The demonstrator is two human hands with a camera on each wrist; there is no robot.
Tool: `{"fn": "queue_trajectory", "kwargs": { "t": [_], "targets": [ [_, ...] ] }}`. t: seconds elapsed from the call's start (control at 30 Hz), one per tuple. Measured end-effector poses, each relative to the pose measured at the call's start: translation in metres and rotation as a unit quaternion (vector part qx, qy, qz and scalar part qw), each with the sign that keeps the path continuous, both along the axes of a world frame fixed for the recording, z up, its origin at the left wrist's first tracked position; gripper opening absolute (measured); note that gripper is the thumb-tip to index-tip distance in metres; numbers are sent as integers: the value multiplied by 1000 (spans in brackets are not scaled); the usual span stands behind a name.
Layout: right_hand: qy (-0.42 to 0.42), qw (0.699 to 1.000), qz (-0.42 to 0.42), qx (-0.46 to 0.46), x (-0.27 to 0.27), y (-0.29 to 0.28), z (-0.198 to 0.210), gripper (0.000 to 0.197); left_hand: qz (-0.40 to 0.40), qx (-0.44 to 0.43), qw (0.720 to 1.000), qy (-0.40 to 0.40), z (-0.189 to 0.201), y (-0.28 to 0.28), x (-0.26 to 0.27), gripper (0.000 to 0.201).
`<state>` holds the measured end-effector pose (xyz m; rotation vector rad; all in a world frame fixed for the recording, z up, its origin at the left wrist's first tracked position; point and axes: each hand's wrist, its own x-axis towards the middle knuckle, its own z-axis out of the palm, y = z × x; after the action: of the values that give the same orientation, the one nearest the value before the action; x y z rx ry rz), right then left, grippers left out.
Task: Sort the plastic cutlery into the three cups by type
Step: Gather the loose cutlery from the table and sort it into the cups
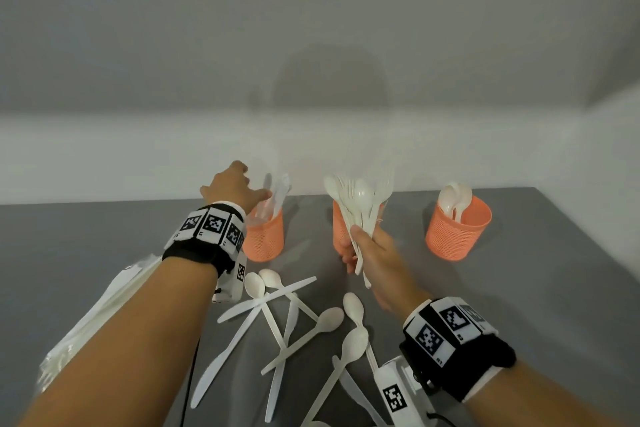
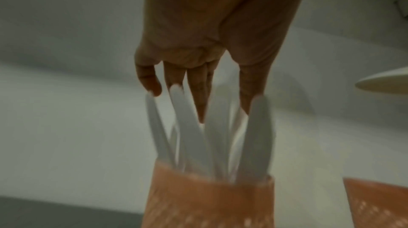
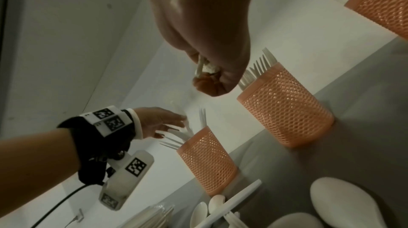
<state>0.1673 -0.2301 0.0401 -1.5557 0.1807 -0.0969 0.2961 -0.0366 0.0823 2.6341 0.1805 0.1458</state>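
A mixed bunch of white plastic cutlery [image 1: 360,208] (spoons and forks, fanned out at the top) is gripped in the right hand [image 1: 372,262], with the fingers [image 3: 207,83] curled tight round the handles, right in front of the middle orange cup [image 3: 284,107]. Fork tines can be seen poking out of that cup in the right wrist view.

The left orange cup [image 1: 263,236] is loaded with knives [image 2: 212,137] standing upright. The left hand [image 1: 233,189] is held just above them, fingers [image 2: 198,92] extended and spread, tips touching or nearly touching the knife ends; nothing is gripped there.

Spoons [image 1: 453,199] are stood in the right orange cup [image 1: 457,232], which sits well apart from the other two.

A loose pile of spoons and knives [image 1: 287,326] is left crisscrossed on the grey worktop [image 1: 540,288], near the person. A clear packet of white cutlery [image 1: 100,308] is partly hidden under the left forearm. Marker-tagged wristbands are worn on both wrists.
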Motion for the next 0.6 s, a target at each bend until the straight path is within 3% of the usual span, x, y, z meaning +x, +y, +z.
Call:
{"fn": "queue_trajectory", "kwargs": {
  "t": [0.07,0.17,0.3,0.47,0.53,0.6],
  "targets": [
    [-4,1000,9,-3,0,-2,0,21,-16,-6,1000,-25,7,0,0,69],
    [-7,1000,9,-3,2,-3,-1,24,-61,-56,996,-27,10,-1,0,45],
    [-4,1000,14,-5,2,-4,-3,30,-72,-35,997,-7,3,-3,-1,24],
    [-17,999,18,34,-3,-6,2,32,-104,-118,973,-170,24,-30,-32,16],
    [-24,998,16,61,-2,-4,5,32,-172,-131,970,-108,23,-50,-56,27],
    [-34,995,31,93,-2,-1,9,31,-244,-188,951,39,13,-70,-78,41]
  ]
}}
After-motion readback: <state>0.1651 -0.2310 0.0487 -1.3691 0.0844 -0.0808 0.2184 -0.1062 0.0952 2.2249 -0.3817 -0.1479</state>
